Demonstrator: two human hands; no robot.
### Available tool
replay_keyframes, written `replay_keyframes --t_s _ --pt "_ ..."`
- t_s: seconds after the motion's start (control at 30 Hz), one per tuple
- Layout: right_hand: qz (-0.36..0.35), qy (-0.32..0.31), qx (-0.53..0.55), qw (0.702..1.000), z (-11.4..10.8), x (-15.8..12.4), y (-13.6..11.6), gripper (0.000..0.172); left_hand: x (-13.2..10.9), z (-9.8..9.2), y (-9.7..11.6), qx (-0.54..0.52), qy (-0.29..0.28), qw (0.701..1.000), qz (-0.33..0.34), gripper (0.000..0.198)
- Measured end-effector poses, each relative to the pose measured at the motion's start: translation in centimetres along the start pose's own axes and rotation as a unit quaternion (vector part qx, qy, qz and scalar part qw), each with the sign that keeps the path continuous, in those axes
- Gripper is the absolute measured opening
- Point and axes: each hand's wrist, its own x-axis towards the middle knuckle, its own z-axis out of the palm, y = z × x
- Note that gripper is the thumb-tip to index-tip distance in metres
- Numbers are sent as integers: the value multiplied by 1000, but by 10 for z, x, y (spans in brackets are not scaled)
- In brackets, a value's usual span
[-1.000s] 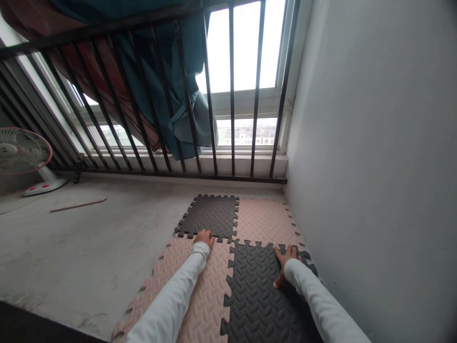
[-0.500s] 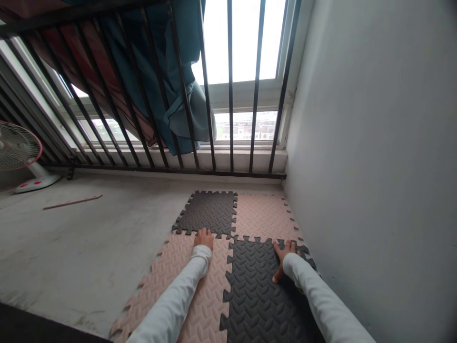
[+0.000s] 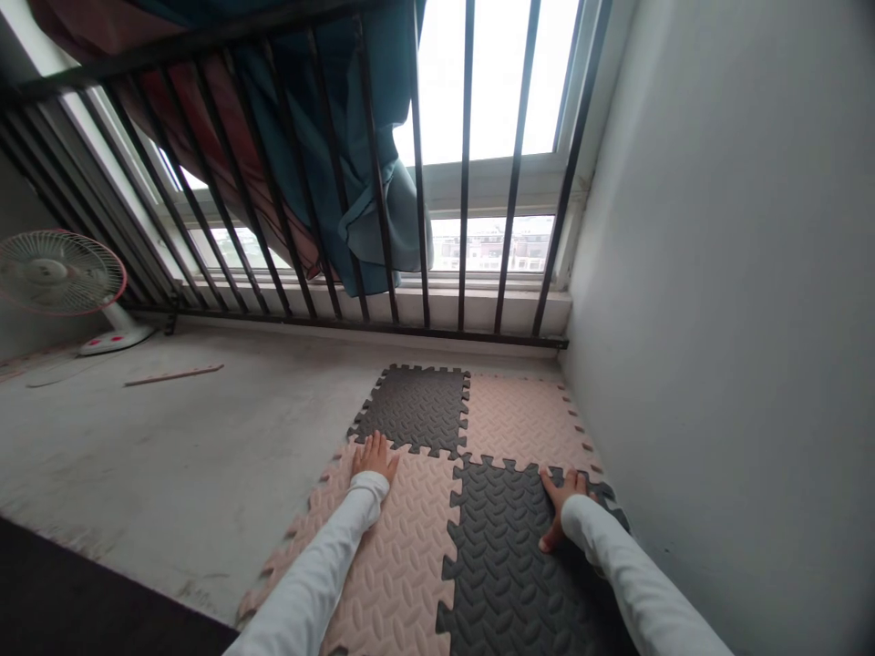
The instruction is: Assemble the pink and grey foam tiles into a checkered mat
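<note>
- Left hand point(image 3: 375, 458) lying flat on the lower-left pink foam tile point(image 3: 389, 556), at lower middle of frame. Fingers spread, not pinching anything; fingertips at or just over the seam with the upper-left dark grey foam tile point(image 3: 414, 412).
- Right hand point(image 3: 563, 507) resting palm down on the lower-right dark grey foam tile point(image 3: 509, 565), close to that tile's right edge. Fingers spread and splayed, thumb angled toward me, nothing pinched. Fingertips near the seam with the upper-right pink foam tile point(image 3: 525, 421).
- White sleeves point(image 3: 307, 574) cover both forearms, running in from the bottom edge.
- The four interlocking tiles form a two-by-two checker pattern at lower middle to lower right, on a concrete floor point(image 3: 178, 456), with the right side just beside a white wall point(image 3: 717, 319).
- Black metal window bars point(image 3: 465, 164) cross the upper frame. Behind them, a teal curtain point(image 3: 383, 182) and a red cloth point(image 3: 205, 164) hang tilted at upper left to centre.
- Pedestal fan point(image 3: 58, 271) at far left, with a white base and red marks; any lettering on it is too small to read.
- Thin wooden strip point(image 3: 174, 374) lying on the floor at left, well apart from the tiles.
- Dark surface point(image 3: 88, 601) in the lower-left corner; I can't tell what it is.
</note>
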Motion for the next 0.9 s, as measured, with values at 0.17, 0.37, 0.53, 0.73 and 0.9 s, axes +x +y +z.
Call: replay_keyframes --t_s 0.17,0.37,0.53,0.73,0.9 --pt "-2 -9 5 1000 -3 -3 0 134 12 -11 -14 14 -42 998 39 62" --pt "-6 -15 15 1000 -4 -5 -1 134 24 -15 -47 -12 -99 995 19 74" --pt "1 -17 12 1000 -4 -3 1 136 11 -4 -62 1 -95 994 61 81" --pt "-47 50 31 997 -31 13 -37 89 -5 1 -61 20 -84 993 76 90" --pt "-150 129 73 977 -54 49 -123 74 -3 -1 -63 -8 -91 992 86 94"
